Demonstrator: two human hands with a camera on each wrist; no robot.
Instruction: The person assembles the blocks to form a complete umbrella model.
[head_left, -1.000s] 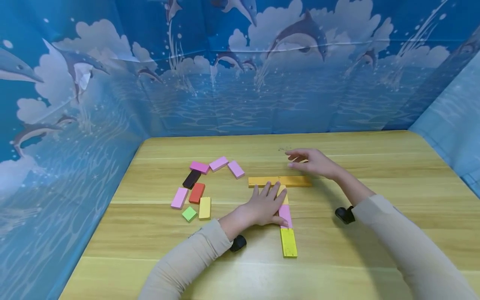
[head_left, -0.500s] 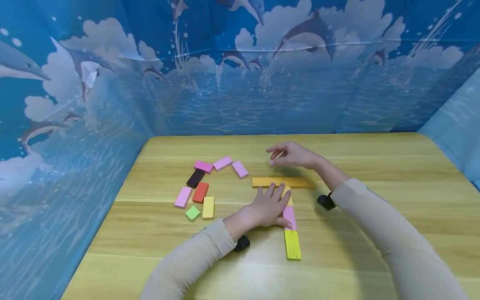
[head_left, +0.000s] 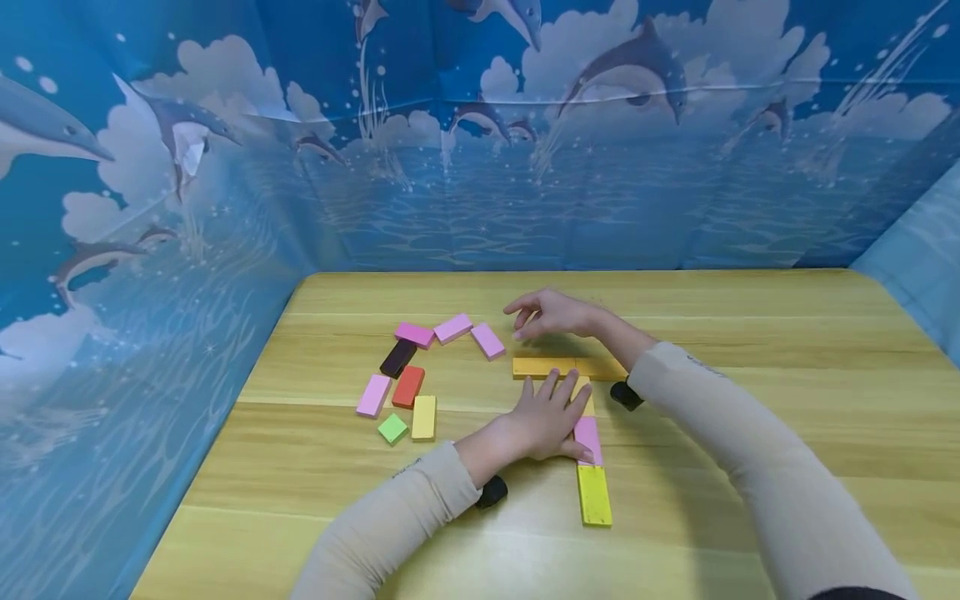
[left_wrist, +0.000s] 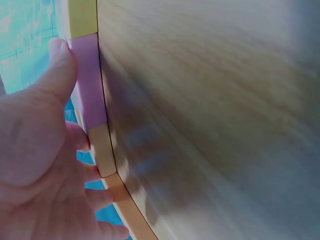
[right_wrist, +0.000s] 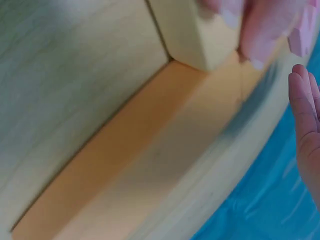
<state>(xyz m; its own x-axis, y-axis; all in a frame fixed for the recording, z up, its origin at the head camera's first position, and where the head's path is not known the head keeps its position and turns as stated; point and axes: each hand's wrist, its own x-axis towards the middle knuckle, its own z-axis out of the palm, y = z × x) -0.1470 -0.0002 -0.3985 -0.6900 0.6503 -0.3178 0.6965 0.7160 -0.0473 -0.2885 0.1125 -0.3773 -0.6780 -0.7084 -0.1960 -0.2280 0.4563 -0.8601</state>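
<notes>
My left hand (head_left: 543, 425) lies with fingers spread over a column of flat blocks. Its thumb rests on a pink block (head_left: 588, 435), and its fingertips reach a pale orange block (head_left: 583, 398) and the row beyond. A yellow block (head_left: 595, 497) forms the near end of the column. Across the far end run two orange blocks (head_left: 542, 367) laid end to end, making a T shape. My right hand (head_left: 557, 315) hovers beyond that row, fingers loosely bent and holding nothing. Nearest to its fingertips is a light pink block (head_left: 488, 342).
Loose blocks lie at the left: another light pink one (head_left: 453, 329), a magenta one (head_left: 415, 335), a black one (head_left: 398, 358), a red one (head_left: 408, 387), a yellow one (head_left: 424, 418) and a green one (head_left: 393, 429). A dolphin-printed curtain (head_left: 480, 208) stands behind the table.
My right hand has moved left, from above the right end of the orange row toward the light pink block. The left hand stays on the column; the head view has shifted slightly.
</notes>
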